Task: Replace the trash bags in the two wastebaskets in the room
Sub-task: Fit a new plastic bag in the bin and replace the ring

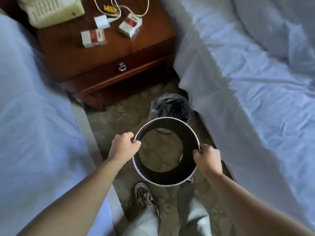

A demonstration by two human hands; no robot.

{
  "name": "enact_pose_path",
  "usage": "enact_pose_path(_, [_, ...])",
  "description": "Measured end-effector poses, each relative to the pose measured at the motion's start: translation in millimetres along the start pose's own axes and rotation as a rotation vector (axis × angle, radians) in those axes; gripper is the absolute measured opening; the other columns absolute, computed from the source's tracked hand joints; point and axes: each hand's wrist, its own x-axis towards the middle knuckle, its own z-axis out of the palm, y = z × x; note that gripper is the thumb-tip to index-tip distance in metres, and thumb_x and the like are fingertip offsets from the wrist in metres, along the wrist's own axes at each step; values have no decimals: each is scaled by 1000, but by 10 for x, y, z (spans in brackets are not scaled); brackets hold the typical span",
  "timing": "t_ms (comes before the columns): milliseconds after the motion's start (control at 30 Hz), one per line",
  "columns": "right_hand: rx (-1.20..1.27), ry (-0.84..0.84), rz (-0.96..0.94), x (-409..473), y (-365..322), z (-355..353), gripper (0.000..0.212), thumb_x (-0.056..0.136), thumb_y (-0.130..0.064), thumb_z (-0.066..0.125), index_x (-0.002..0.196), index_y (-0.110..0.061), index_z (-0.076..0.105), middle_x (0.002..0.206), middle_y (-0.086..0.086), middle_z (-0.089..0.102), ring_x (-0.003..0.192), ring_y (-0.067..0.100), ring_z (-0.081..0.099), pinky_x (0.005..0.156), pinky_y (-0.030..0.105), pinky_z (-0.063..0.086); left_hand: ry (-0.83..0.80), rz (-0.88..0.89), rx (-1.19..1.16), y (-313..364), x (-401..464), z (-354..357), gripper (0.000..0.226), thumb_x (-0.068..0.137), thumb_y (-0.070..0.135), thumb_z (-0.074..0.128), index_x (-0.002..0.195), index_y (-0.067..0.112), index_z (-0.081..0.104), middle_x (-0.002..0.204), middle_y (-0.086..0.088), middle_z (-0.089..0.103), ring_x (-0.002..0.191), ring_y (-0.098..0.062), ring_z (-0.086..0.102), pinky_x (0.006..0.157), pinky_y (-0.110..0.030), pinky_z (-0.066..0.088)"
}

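I hold a round black ring with a silver rim (pixel 189 137), the top band of a wastebasket, above the carpet between two beds. The carpet shows through its open middle. My left hand (pixel 126 144) grips the rim on its left side and my right hand (pixel 206 156) grips it on the right. Just beyond the ring stands a wastebasket (pixel 170 108) lined with a black trash bag whose plastic is gathered over its top. No second wastebasket is in view.
A wooden nightstand (pixel 105 62) stands ahead with a telephone (pixel 51 11), cables and small red-and-white boxes (pixel 92 38) on it. Beds with white sheets flank the narrow aisle, left (pixel 34 116) and right (pixel 255 82). My shoes (pixel 144 196) stand on the patterned carpet below the ring.
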Motion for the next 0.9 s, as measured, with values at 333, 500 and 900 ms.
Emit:
enact_pose_path(333, [41, 122, -34, 409, -783, -825, 19, 80, -9, 49, 66, -1, 59, 63, 12, 56, 57, 28, 52, 49, 29, 40, 94, 185, 19, 864, 629, -624, 24, 82, 19, 50, 61, 6, 50, 63, -13, 57, 62, -33, 56, 55, -35, 45])
enact_pose_path(500, [-12, 57, 29, 1063, -883, -720, 20, 82, -6, 46, 78, 3, 62, 67, 10, 53, 56, 24, 49, 52, 28, 39, 60, 116, 80, 1000, 1121, -335, 20, 86, 15, 45, 73, 4, 56, 74, -14, 59, 70, -35, 57, 61, -35, 46])
enact_pose_path(900, [-43, -140, 120, 2095, -656, -304, 24, 81, -8, 46, 93, -6, 68, 87, 20, 66, 86, 40, 65, 73, 35, 52, -1, -61, 160, 1056, 1921, 372, 21, 94, 15, 46, 77, 8, 57, 73, -11, 55, 70, -33, 54, 59, -33, 39])
